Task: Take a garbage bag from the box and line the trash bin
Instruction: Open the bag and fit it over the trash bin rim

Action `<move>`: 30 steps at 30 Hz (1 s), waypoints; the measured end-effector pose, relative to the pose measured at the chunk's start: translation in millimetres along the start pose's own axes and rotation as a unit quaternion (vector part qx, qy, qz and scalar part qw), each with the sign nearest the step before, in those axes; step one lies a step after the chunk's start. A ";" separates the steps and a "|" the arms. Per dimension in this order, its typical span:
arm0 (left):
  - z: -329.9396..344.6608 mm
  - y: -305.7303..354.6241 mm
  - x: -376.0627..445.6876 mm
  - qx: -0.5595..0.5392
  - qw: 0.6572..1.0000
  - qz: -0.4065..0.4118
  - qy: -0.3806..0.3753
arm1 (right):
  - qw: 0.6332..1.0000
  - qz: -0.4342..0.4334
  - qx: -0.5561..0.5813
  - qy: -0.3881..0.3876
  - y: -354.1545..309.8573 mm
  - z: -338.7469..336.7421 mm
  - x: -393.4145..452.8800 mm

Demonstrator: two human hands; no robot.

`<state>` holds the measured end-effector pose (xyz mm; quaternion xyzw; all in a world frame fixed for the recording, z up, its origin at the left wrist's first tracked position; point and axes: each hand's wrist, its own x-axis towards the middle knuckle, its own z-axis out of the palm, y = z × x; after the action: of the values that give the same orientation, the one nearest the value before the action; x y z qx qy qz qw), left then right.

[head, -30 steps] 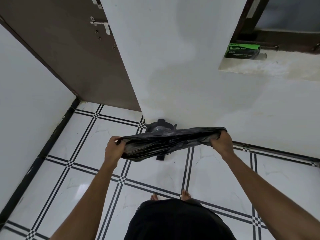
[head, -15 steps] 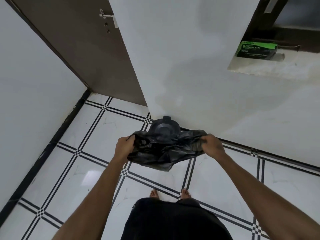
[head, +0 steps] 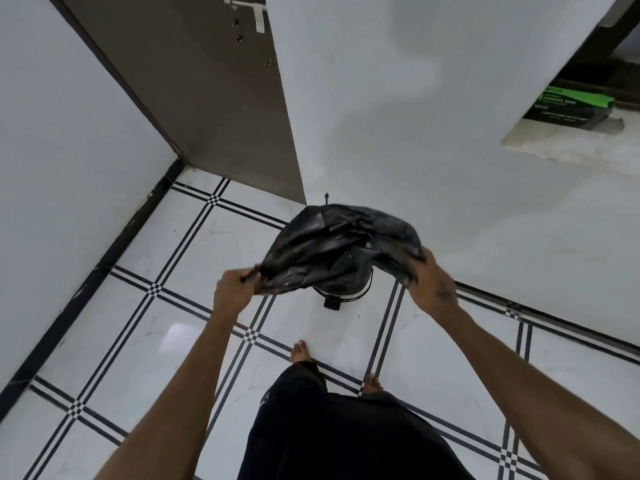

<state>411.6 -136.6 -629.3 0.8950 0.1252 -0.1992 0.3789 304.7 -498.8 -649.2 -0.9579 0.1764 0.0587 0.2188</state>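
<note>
A crumpled black garbage bag (head: 332,247) is spread between my two hands, billowing over the trash bin. My left hand (head: 235,289) pinches its left edge and my right hand (head: 431,278) grips its right edge. The small dark trash bin (head: 343,289) stands on the floor against the white wall, mostly hidden under the bag; only its lower front, wire and foot pedal show. The green and black garbage bag box (head: 568,107) lies on a ledge at the upper right.
A brown door (head: 207,98) stands open at the upper left, beside a white wall corner. The white tiled floor (head: 138,306) has black stripe lines. My bare feet (head: 301,353) stand just in front of the bin.
The bag was stretched flat between my hands, then bunched up; now it has billowed forward over the bin. I have stepped closer to the bin.
</note>
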 end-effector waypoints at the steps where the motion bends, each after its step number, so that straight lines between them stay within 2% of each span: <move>1: -1.9 -19.1 3.0 0.071 0.996 -0.041 -0.040 | 0.996 0.022 -0.025 -0.078 1.2 9.5 -4.1; 3: -9.7 -49.7 7.8 0.106 0.985 -0.100 -0.092 | 0.965 0.055 -0.071 -0.246 -2.3 29.6 -10.3; 4: -13.0 -61.0 11.0 0.106 0.982 -0.120 -0.095 | 0.947 0.071 -0.083 -0.303 -4.3 39.2 -13.5; 6: -21.1 -72.7 18.9 0.111 0.981 -0.133 -0.092 | 0.933 0.104 -0.061 -0.339 -12.7 51.4 -17.3; 11: -41.2 -61.3 54.1 0.006 0.995 -0.081 -0.064 | 0.945 0.168 0.019 -0.279 -38.1 57.4 2.6; 13: -47.0 -41.0 66.9 -0.056 0.996 -0.046 -0.044 | 0.952 0.194 0.065 -0.230 -45.7 49.5 15.9; 17: -56.8 8.4 78.1 -0.293 0.955 -0.030 -0.033 | 0.962 0.229 0.141 -0.040 -70.0 27.1 35.0; 19: -61.7 25.1 79.0 -0.359 0.933 0.020 0.011 | 0.958 0.227 0.168 0.044 -80.0 17.9 38.7; 21: -63.6 31.7 76.7 -0.381 0.921 0.080 0.030 | 0.961 0.214 0.162 0.074 -83.3 16.4 36.6; 23: -62.0 26.9 75.2 -0.361 0.927 0.103 0.019 | 0.964 0.215 0.143 0.058 -79.0 22.2 31.7; 26: -53.6 -1.2 78.6 -0.268 0.958 0.102 -0.024 | 0.969 0.218 0.116 0.003 -70.7 36.0 21.3; 30: -47.3 -57.6 85.6 -0.092 0.992 -0.018 -0.082 | 0.952 0.251 0.079 -0.159 -51.3 61.2 5.3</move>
<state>478.4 -56.6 -674.2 0.8348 0.1280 -0.2663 0.4645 326.2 -430.3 -684.6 -0.8407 0.3780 0.2487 0.2974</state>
